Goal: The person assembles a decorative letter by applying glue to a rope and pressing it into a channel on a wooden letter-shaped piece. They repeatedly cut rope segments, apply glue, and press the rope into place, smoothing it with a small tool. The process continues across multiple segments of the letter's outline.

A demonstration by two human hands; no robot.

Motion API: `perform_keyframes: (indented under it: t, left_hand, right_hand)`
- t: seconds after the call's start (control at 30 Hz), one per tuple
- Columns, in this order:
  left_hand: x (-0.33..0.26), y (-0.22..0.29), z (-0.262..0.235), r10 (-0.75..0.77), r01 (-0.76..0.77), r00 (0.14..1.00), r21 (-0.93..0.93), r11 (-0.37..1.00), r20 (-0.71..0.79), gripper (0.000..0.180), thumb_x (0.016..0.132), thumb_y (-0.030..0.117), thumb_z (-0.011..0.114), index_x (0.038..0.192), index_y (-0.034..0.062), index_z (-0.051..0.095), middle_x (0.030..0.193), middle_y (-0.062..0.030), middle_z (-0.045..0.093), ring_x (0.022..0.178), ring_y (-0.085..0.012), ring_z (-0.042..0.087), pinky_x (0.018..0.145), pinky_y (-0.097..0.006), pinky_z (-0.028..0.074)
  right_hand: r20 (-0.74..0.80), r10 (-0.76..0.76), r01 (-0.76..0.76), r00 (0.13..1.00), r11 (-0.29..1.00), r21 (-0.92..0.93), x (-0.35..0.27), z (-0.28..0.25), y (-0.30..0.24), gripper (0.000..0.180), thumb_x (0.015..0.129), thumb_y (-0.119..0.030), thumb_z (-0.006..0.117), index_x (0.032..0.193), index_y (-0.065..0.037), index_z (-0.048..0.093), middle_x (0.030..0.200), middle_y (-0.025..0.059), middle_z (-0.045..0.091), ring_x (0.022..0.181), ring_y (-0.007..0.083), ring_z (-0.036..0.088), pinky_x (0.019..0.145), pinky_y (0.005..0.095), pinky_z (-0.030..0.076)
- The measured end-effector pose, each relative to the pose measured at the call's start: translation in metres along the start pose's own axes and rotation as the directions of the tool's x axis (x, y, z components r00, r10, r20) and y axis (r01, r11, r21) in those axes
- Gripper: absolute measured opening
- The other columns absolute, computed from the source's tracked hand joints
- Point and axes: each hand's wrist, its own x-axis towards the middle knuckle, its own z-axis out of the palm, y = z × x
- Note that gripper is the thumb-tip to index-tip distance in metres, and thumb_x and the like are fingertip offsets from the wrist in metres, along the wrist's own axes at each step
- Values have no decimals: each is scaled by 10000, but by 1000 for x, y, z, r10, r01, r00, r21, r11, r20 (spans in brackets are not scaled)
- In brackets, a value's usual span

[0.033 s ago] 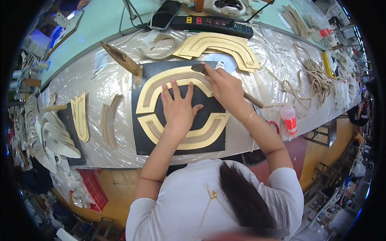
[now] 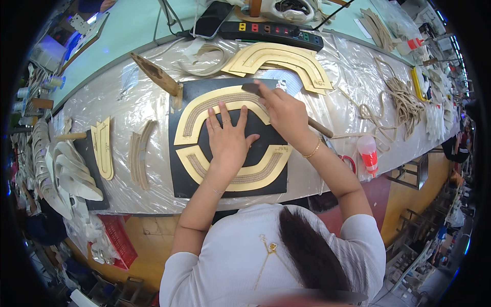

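A black mat (image 2: 176, 179) lies on the plastic-covered bench. On it are two curved gold templates, the upper one (image 2: 197, 110) and the lower one (image 2: 255, 176), each with a woven tan strip in its channel. My left hand (image 2: 227, 135) lies flat on the mat between them, fingers spread, fingertips on the upper template. My right hand (image 2: 284, 112) grips a wooden-handled brush (image 2: 319, 128). Its dark head rests on the right end of the upper template.
More gold templates (image 2: 286, 59) are stacked behind the mat, before a black power strip (image 2: 271, 31) and a phone (image 2: 212, 19). A wooden tool (image 2: 156, 74) lies at the back left. A red-capped bottle (image 2: 367, 151) and cords (image 2: 404, 102) are right; white soles (image 2: 71, 171) left.
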Motion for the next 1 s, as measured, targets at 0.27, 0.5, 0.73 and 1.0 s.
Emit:
perform_keyframes:
  t: [0.27, 0.5, 0.73, 1.0]
  left_hand:
    - [-4, -7, 4, -42, 30, 997, -167, 985, -68, 716, 874, 440, 700, 1443, 66, 478, 1538, -313, 315, 1427, -515, 270, 1177, -582, 179]
    - [-12, -61, -15, -306, 219, 910, -302, 928, -281, 597, 839, 236, 764, 1337, -8, 544, 1379, -249, 486, 1275, -414, 455, 1076, -476, 370]
    - [-32, -95, -20, -427, 374, 886, -267, 888, -179, 620, 774, 284, 827, 1267, -16, 601, 1181, -211, 549, 1085, -384, 529, 962, -464, 429]
    - [-43, -82, 1, -374, 314, 870, -223, 923, -323, 487, 866, 253, 747, 1248, -19, 616, 1196, -200, 554, 1093, -365, 493, 968, -449, 424]
  right_hand:
    - [87, -54, 48, 995, 997, 67, 17, 17, -20, 409, 906, -238, 646, 1312, -200, 620, 740, 47, 615, 590, 240, 632, 509, 361, 516]
    - [-63, 139, -124, 988, 973, 196, 11, -11, 15, 356, 839, -169, 725, 1193, -173, 688, 844, 64, 664, 770, 256, 657, 665, 370, 526]
    - [26, 217, -219, 976, 965, 145, -32, -47, 94, 378, 749, -2, 755, 1117, -65, 694, 1035, 120, 695, 957, 303, 647, 861, 368, 513]
    - [88, 329, -333, 940, 943, 24, -67, -61, 118, 332, 730, 36, 729, 1047, -47, 671, 1056, 139, 636, 1028, 335, 590, 919, 408, 472]
